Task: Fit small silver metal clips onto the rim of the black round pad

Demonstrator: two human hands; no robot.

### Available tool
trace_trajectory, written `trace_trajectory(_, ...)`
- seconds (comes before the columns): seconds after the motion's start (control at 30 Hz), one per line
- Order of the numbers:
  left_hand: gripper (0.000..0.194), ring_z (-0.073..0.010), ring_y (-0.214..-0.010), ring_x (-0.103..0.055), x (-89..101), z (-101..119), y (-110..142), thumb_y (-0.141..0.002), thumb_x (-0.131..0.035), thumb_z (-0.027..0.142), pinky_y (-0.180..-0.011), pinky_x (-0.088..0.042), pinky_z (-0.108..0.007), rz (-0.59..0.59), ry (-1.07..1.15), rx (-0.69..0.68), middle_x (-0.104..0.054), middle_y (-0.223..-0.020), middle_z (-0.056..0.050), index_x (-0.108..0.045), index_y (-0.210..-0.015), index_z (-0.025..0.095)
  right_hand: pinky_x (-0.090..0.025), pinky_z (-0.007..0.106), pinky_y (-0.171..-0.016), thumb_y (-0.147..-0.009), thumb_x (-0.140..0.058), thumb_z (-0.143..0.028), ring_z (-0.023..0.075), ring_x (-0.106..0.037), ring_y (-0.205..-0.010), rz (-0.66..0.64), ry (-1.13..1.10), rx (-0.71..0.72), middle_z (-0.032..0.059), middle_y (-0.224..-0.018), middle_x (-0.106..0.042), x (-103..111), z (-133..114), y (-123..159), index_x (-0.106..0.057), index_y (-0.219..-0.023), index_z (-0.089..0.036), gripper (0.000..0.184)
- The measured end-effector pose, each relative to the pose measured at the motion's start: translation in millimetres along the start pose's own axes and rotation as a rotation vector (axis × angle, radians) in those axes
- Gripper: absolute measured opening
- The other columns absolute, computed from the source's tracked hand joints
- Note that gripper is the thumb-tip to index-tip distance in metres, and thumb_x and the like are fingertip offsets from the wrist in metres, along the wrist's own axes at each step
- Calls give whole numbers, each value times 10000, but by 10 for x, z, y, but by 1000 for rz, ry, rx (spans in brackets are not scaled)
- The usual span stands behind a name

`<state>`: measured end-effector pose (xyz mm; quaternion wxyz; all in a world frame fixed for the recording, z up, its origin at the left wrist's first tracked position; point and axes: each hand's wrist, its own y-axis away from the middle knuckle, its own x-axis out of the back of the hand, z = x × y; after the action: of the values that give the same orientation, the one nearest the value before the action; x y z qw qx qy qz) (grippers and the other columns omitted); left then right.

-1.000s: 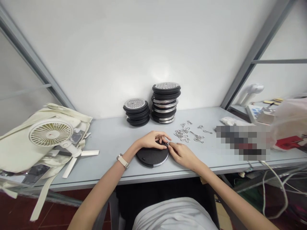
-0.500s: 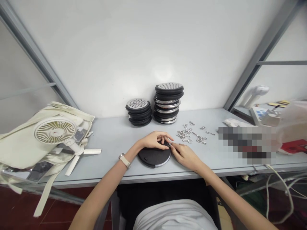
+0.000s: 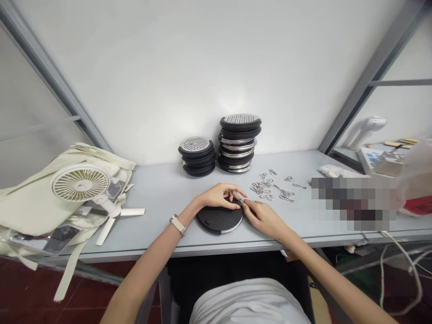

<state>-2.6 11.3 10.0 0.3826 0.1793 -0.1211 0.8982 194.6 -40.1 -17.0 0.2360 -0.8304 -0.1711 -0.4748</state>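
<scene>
A flat, round black disc [image 3: 216, 219] with a silver strip along its rim lies near the table's front edge. My left hand [image 3: 219, 196], a watch on its wrist, curls over the disc's far side, thumb on its top and fingers bent around the far rim. At the right rim, the fingertips of my right hand [image 3: 261, 216] pinch a small metal clip [image 3: 240, 203] against the disc; fingers partly hide it. Several loose metal clips [image 3: 259, 187] lie scattered beyond my right hand.
Behind stand a shorter stack of black round pieces with perforated tops [image 3: 196, 157] and a taller stack [image 3: 239, 144] with silver rims. At left, a white fan [image 3: 81, 184] lies against a cream bag [image 3: 30, 202]. A plastic bag [image 3: 416, 175] and a blurred patch are at right.
The whole view has shifted slightly. Both hands stay at the disc, with the right fingertips still on the clip at its rim; little else differs.
</scene>
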Motion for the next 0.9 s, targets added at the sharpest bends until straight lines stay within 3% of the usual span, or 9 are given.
trace_trajectory(0.23,502,-69,-667,-482,2,-8,0,-638,-758,246,-697,-424,-236,0,66,-18,-603,-840,-40,-625,-1109,134,-339,236,-560,-933,-303,-325,143,-527,-552,26,-69,-38,17,-633,-583,-13,-20,12,-475,-757,-203,275)
trace_trajectory(0.37,567,-71,-668,-499,-1,-10,-1,-617,-773,228,-728,-432,-246,8,101,-30,-590,-792,-19,-602,-1150,141,-347,234,-557,-922,-318,-310,149,-539,-566,37,-117,-32,17,-677,-594,-26,-20,18,-456,-864,-203,184)
trace_trajectory(0.57,549,-97,-721,-546,-14,0,-8,-642,-750,207,-734,-429,-244,-14,95,-25,-583,-729,-2,-591,-1163,142,-327,238,-553,-926,-288,-273,155,-527,-540,33,-34,-2,2,-625,-554,-26,-4,24,-442,-865,-208,178)
trace_trajectory(0.9,529,-62,-687,-450,0,1,-4,-663,-721,192,-671,-395,-220,-10,29,-41,-569,-923,-41,-576,-1171,160,-308,231,-533,-920,-316,-316,143,-538,-553,46,-109,-127,17,-631,-604,-46,-36,-79,-509,-754,-201,279)
